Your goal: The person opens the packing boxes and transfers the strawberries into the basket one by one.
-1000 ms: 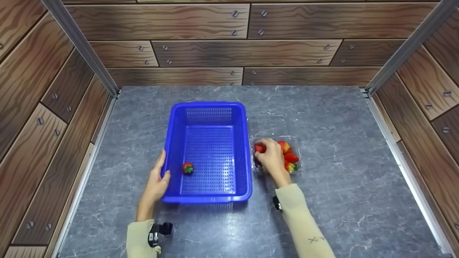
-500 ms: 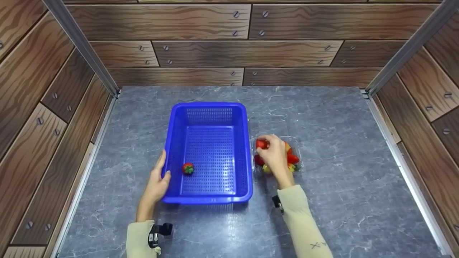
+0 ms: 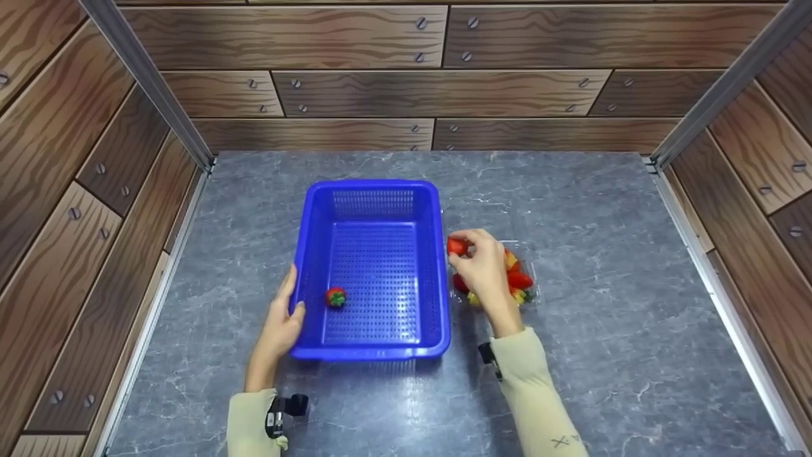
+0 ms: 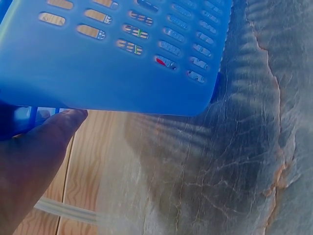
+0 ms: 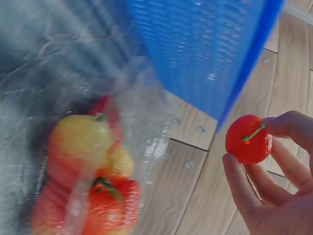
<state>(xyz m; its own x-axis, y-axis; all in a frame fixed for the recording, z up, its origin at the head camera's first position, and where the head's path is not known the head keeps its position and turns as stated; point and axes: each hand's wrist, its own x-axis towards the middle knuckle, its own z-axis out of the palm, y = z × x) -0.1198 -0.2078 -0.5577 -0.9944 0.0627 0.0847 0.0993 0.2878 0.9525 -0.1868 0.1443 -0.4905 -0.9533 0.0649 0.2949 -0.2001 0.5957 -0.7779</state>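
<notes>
Pretty sure this is a small lab-type booth (image 3: 539, 38) tbh: flat brown wood-print panels (image 3: 355, 92) on three sides, straight grey metal corner posts (image 3: 148, 76), grey marble-look tabletop (image 3: 609, 254).

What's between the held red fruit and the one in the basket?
Head view: from held fruit to basket fruit, the blue basket's right rim and wall, then bare perforated floor.

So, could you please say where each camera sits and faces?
Head: on the head, facing forward and down at the basket; left hand, right hand and sleeves show.
Left wrist: on that wrist, facing the basket's side; part of the left hand shows.
Right wrist: on that wrist, facing box and red fruit; right hand shows.
Head and right wrist share fruit, box and basket.
</notes>
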